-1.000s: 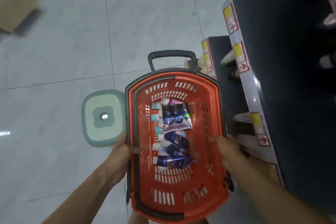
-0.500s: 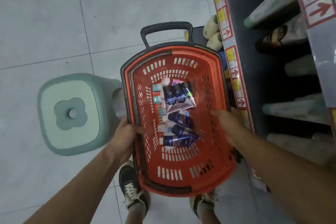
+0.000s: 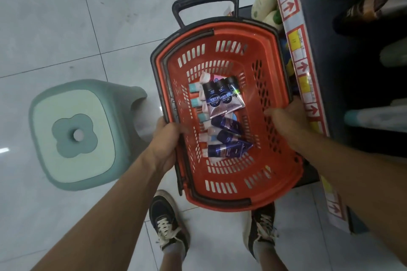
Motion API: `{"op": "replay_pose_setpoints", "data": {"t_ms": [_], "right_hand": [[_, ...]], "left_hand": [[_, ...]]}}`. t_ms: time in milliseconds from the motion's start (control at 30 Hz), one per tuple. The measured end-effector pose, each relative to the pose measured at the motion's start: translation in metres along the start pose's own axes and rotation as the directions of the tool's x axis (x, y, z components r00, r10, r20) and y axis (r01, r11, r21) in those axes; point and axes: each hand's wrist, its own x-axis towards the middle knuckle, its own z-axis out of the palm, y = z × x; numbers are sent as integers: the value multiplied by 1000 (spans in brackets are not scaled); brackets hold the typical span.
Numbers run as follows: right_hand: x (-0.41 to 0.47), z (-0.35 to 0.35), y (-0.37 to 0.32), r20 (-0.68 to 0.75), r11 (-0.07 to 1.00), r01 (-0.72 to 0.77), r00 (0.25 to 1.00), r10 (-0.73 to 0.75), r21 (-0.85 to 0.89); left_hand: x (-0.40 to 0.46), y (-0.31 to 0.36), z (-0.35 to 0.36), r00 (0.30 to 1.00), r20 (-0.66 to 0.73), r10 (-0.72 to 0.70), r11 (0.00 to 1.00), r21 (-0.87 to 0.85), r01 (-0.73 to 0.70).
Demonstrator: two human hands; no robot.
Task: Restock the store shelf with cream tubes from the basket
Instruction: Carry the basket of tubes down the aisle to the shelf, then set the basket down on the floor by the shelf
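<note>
An orange plastic basket [image 3: 222, 191] with black rim and handle hangs above the floor between my hands. Inside lie several cream tubes [image 3: 222, 99], dark blue and silver ones on top of white tubes with teal caps. My left hand [image 3: 165, 141] grips the basket's left rim. On the right rim my right hand [image 3: 286, 119] holds on, close to the shelf edge. The store shelf [image 3: 306, 68] with yellow and red price labels runs along the right, with tubes and bottles lying on its dark boards.
A mint-green plastic stool [image 3: 72, 132] stands on the grey tiled floor left of the basket. My two dark sneakers [image 3: 167, 224] are below the basket. Pale green bottles [image 3: 264, 6] sit on a lower shelf beyond the basket's far right corner.
The view has tilted down and closer to the shelf. The basket stays held by both hands and now sits nearer to me, with my feet visible beneath it.
</note>
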Motion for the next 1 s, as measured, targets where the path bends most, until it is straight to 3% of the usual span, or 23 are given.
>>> {"op": "replay_pose_setpoints", "data": {"t_ms": [133, 300, 500, 600, 733, 1000], "right_hand": [[-6, 4, 4, -43, 995, 47, 998, -51, -87], [-32, -4, 9, -12, 959, 88, 995, -94, -271], [-78, -38, -8, 136, 911, 120, 988, -71, -396], [-117, -55, -30, 172, 857, 215, 974, -150, -468], [-179, -74, -57, 264, 808, 320, 941, -211, -494], [-315, -104, -103, 303, 757, 377, 921, -245, -533]], "left_hand": [[-3, -2, -1, 996, -79, 36, 985, 174, -21], [-13, 3, -4, 949, -286, 133, 847, 530, 41], [-105, 64, 30, 952, -213, 219, 626, 779, 30], [-147, 86, 36, 950, -176, 257, 552, 834, 5], [-209, 117, 39, 955, -134, 266, 537, 843, -32], [-332, 168, 17, 928, -90, 361, 420, 904, -76]]}}
